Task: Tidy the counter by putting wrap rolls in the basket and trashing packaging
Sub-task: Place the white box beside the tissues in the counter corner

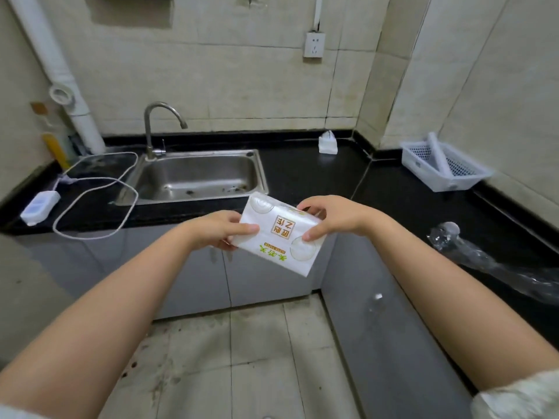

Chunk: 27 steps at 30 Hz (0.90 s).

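One black counter [302, 170], one steel sink [193, 176]. One white basket [465, 179] at far right, one wrap roll [438, 155] lying in it. One crumpled clear wrap [472, 249] on counter. Left hand [216, 229] and right hand [335, 217] both pinch one white tissue pack [281, 234], held above the counter's front edge.

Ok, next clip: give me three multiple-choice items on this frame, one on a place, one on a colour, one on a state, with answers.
1. Where is the basket?
A. in the sink
B. on the counter's right arm, by the wall
C. on the floor

2. What colour is the counter?
A. black
B. white
C. wood brown

3. How is the tissue pack held?
A. by the left hand alone
B. lying loose on the counter
C. by both hands

Answers: 1 B, it sits at the far right beside the wall. 2 A, the top is glossy black. 3 C, the left hand and right hand grip opposite ends.
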Motion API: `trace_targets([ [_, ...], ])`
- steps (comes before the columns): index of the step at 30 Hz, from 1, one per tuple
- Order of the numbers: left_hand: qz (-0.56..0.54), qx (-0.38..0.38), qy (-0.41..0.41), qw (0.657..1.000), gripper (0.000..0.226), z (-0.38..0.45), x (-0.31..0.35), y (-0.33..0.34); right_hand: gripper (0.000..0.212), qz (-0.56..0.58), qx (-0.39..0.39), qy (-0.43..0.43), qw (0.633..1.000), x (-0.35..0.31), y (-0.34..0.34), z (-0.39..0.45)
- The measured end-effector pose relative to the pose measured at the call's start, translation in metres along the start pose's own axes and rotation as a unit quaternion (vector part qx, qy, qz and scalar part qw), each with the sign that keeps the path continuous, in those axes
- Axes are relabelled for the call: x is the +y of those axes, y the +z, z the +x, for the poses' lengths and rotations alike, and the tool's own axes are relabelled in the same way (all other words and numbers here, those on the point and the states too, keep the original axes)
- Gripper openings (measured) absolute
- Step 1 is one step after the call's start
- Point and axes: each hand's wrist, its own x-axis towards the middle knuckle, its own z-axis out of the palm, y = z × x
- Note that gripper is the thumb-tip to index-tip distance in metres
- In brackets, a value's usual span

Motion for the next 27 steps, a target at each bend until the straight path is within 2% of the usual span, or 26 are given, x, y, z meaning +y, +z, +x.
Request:
trace_targets([
  [3,0.023,-0.008,0.011,1.000,0.026,0.053,0.017,-0.041,0.055,-0.019,0.022,-0.001,1.000,0.004,-0.030,0.058],
  [8,0.037,-0.022,0.010,0.999,0.049,0.146,0.032,-0.097,0.058,-0.018,0.056,-0.002,0.998,0.019,-0.074,0.139],
  [15,0.098,-0.070,0.054,0.991,0.048,0.292,0.066,-0.175,0.057,-0.025,0.085,0.029,0.996,0.047,-0.141,0.262],
  [18,0.054,-0.077,0.061,0.994,0.043,0.358,0.080,-0.203,0.052,0.024,0.130,0.061,0.989,0.066,-0.167,0.308],
  [22,-0.064,-0.057,0.066,0.994,0.012,0.435,0.104,-0.214,0.029,0.178,0.225,0.094,0.953,0.098,-0.186,0.350],
  [24,-0.130,-0.051,0.058,0.989,0.014,0.470,0.116,-0.208,0.025,0.248,0.257,0.123,0.926,0.115,-0.194,0.364],
  [27,-0.132,-0.067,0.048,0.988,0.034,0.516,0.127,-0.191,0.021,0.307,0.291,0.173,0.889,0.146,-0.209,0.380],
])
